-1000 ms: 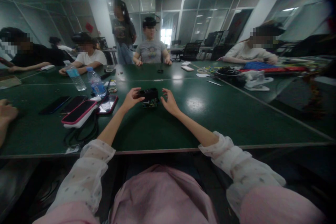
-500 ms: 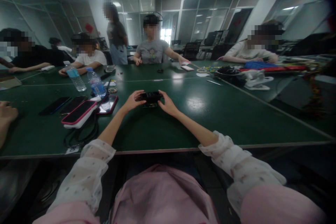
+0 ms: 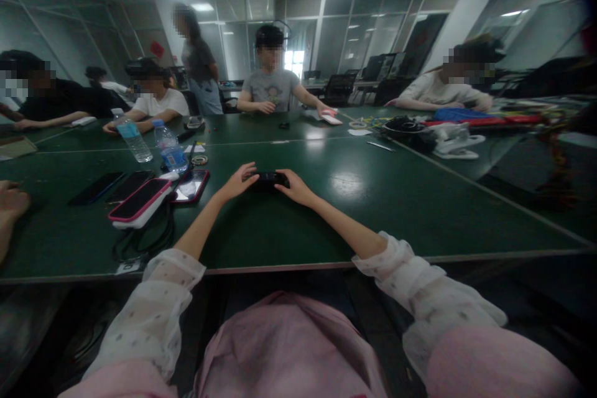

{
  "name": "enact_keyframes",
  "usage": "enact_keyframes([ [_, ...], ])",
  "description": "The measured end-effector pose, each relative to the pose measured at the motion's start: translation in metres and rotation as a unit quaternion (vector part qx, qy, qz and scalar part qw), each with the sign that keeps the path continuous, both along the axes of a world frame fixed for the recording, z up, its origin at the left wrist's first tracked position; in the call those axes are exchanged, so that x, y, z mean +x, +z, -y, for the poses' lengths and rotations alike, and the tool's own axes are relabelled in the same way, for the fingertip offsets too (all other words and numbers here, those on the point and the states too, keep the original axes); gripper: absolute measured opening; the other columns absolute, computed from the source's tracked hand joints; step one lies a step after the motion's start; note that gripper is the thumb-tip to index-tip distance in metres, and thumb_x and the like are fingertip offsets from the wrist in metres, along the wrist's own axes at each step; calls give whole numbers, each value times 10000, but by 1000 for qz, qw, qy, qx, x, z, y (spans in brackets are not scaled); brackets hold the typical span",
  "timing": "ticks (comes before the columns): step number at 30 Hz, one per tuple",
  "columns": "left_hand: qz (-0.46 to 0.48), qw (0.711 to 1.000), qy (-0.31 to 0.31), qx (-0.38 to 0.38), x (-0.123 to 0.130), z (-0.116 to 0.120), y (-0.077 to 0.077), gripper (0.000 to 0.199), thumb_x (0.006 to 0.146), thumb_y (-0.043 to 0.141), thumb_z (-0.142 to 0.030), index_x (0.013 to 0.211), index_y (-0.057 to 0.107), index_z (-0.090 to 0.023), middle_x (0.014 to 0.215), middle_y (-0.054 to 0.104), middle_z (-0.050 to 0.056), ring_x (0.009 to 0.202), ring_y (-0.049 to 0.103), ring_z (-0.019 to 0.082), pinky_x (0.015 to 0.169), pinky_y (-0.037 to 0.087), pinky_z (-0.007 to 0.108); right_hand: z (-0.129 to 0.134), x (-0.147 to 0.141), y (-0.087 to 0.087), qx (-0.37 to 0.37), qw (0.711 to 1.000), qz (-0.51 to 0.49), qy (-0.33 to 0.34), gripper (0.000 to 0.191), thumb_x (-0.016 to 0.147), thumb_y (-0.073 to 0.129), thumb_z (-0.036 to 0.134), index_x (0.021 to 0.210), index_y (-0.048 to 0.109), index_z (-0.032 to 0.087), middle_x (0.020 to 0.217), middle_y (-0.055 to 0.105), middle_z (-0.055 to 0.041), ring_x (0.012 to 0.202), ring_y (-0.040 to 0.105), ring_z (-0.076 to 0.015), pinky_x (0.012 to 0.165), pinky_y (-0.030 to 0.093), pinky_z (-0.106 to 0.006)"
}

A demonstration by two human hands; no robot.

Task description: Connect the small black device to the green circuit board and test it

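Observation:
Ahead of me, a small black rectangular object [image 3: 267, 180] is held low at the green tabletop [image 3: 275, 233]; its exact kind is too dark to tell. My left hand [image 3: 237, 183] is at its left end, thumb against the near corner and index finger bent above it. At the opposite end, my right hand [image 3: 295, 186] grips it between thumb and fingers. Whether the object's underside touches the table cannot be made out.
Left of my hands lie a phone in a pink case [image 3: 140, 200], dark phones [image 3: 97, 188], another phone [image 3: 191, 186] and black cables [image 3: 149, 239]. Two water bottles [image 3: 170, 148] stand behind them. A co-worker's hand [image 3: 12, 205] rests at far left. Other people sit around the table.
The black object has come down and tipped flatter, my hands moving with it. Across the table, a person has raised one hand; the standing person has shifted left.

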State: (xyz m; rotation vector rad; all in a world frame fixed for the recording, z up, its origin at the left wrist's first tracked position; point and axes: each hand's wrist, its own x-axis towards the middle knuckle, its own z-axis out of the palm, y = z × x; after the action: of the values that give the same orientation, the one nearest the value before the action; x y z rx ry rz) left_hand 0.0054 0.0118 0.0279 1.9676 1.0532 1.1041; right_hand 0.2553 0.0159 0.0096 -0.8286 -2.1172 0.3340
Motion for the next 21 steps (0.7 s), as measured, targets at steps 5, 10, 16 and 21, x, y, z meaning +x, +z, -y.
enact_keyframes([
  [5,-29,999,-13,-22,-3,-1,-6,643,758,668,-413,1316,444,-186,1332,513,141,1199,526,264,1048,388,472,-1,1,0,-3,1000,11,16,465,830,603,274,1268,464,210,1209,556,-112,1131,538,-249,989,422,-468],
  [10,-37,999,-38,-12,-3,2,-7,673,700,730,-355,1295,453,-203,1290,532,122,1163,541,260,1017,408,473,-2,2,0,-10,1000,8,17,470,817,616,259,1257,461,206,1194,561,-106,1112,545,-245,978,431,-458],
  [16,-34,999,-31,-1,-1,1,-8,624,680,745,-349,1226,488,-192,1218,571,116,1099,577,244,980,436,457,-2,1,-2,-12,1000,9,20,485,825,602,256,1282,447,212,1221,548,-112,1152,525,-256,1008,402,-483],
  [21,-47,999,-3,8,-1,2,-10,629,668,748,-377,1215,494,-199,1179,595,113,1041,609,244,945,457,465,-4,1,-4,-10,1000,9,2,523,820,609,272,1303,428,190,1248,522,-138,1181,499,-272,1025,385,-487],
])
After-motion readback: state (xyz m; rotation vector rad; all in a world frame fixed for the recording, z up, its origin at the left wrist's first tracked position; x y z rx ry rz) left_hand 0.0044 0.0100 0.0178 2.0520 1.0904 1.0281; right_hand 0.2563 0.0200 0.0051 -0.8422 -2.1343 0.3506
